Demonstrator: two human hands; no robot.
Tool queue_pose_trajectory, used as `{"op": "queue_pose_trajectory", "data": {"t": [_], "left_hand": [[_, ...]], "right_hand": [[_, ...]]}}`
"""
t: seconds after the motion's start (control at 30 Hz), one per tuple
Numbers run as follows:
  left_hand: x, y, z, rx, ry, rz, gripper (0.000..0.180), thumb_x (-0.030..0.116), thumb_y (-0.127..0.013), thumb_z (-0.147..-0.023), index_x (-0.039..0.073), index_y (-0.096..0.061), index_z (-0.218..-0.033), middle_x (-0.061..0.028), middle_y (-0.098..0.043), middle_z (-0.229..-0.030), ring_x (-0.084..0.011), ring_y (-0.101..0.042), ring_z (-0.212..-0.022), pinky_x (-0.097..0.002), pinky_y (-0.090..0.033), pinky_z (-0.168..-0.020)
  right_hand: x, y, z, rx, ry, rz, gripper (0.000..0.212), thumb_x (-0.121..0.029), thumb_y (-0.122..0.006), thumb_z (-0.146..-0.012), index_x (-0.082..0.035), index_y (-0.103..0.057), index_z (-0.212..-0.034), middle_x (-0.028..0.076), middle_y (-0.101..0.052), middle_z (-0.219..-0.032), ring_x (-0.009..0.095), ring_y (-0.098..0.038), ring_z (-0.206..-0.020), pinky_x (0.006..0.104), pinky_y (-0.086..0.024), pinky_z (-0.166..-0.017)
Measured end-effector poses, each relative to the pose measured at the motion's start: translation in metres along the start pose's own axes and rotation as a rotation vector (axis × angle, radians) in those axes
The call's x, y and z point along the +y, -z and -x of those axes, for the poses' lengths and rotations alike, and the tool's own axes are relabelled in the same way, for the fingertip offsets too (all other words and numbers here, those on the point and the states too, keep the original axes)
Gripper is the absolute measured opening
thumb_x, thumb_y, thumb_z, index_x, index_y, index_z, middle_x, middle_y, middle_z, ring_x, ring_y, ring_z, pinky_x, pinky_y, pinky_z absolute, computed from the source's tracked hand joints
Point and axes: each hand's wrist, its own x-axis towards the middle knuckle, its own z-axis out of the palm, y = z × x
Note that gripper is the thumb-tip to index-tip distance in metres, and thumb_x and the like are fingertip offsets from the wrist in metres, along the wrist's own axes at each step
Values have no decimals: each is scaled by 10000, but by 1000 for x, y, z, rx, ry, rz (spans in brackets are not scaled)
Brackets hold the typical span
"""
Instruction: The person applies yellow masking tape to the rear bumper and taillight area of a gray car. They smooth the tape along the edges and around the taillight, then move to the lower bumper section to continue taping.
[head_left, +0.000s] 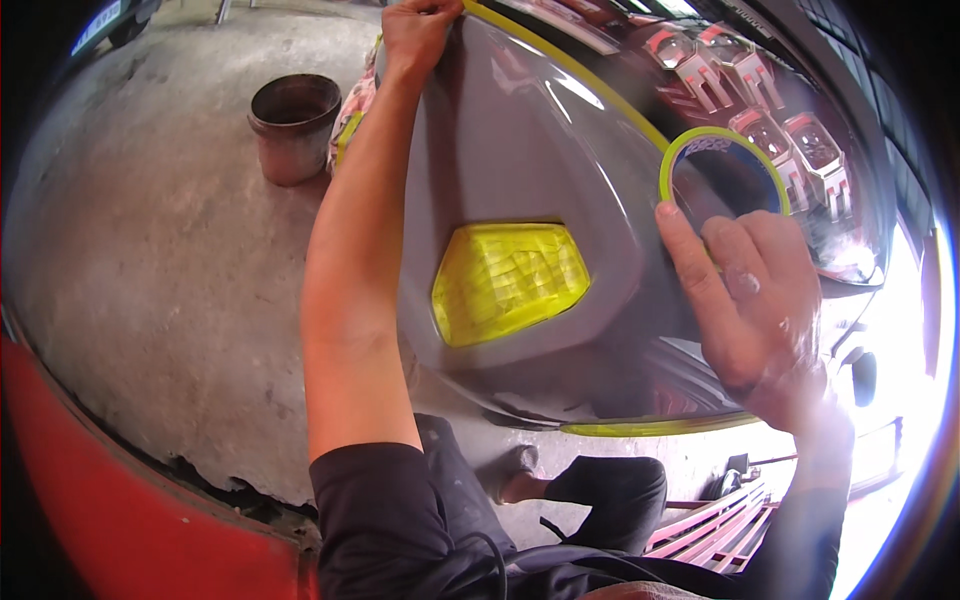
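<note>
A roll of yellow-green masking tape (775, 172) is held in my right hand (760, 290), with the index finger stretched along its rim. From the roll a narrow tape strip (580, 65) runs up and left along the edge of a grey car bumper (520, 150). At the strip's far end my left hand (418, 38) is closed with its fingertips on the tape, partly cut off by the top of the view. Lower on the bumper, a five-sided recess is covered by yellow tape (510, 280).
Beside the strip lies a car headlight (745, 85) with several clear lenses. A dark bucket (290, 135) stands on the concrete floor (170, 250), next to a patterned cloth (357, 105). A red panel (130, 480) fills the lower left, and a pink slatted rack (715, 525) sits lower right.
</note>
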Motion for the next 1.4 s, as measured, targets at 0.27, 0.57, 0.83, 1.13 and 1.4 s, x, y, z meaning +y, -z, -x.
{"op": "queue_pose_trajectory", "data": {"t": [0.27, 0.57, 0.83, 1.13, 1.4], "left_hand": [[59, 9, 5, -51, 310, 155, 251, 120, -792, -940, -54, -772, -1119, -82, -745, -859, -147, -646, -692, -270, -530, -658], [78, 7, -3, 0, 549, 231, 232, 108, -796, -910, -54, -695, -1043, -132, -711, -838, -223, -699, -701, -355, -622, -646], [80, -5, -8, 42, 612, 184, 166, 20, -764, -893, -78, -666, -984, -149, -703, -890, -239, -717, -757, -357, -666, -689], [85, -18, -10, 81, 539, -36, 196, -104, -756, -856, -124, -645, -1017, -187, -710, -928, -235, -723, -756, -343, -678, -649], [60, -22, -52, 215, 557, -252, 211, -139, -813, -727, -148, -642, -850, -198, -715, -802, -255, -693, -566, -351, -604, -483]], "right_hand": [[12, -12, 10, 55, -41, -22, 506, -5, -687, -772, 38, -718, -1275, 150, -597, -982, 309, -605, -897, 489, -515, -854], [15, -19, 16, 130, -22, 12, 475, -35, -678, -724, 71, -734, -1184, 146, -640, -908, 305, -615, -887, 507, -486, -1053], [10, -23, 27, 122, -22, 47, 457, -61, -698, -756, 67, -750, -1191, 128, -673, -933, 280, -651, -959, 510, -458, -1107], [13, -21, 33, 139, -42, -54, 436, -26, -709, -773, 42, -720, -1204, 171, -623, -960, 324, -638, -960, 590, -492, -1091], [4, 9, 55, 58, -82, -58, 442, 16, -761, -742, 53, -713, -1180, 216, -646, -956, 340, -670, -910, 588, -548, -1009]]}}
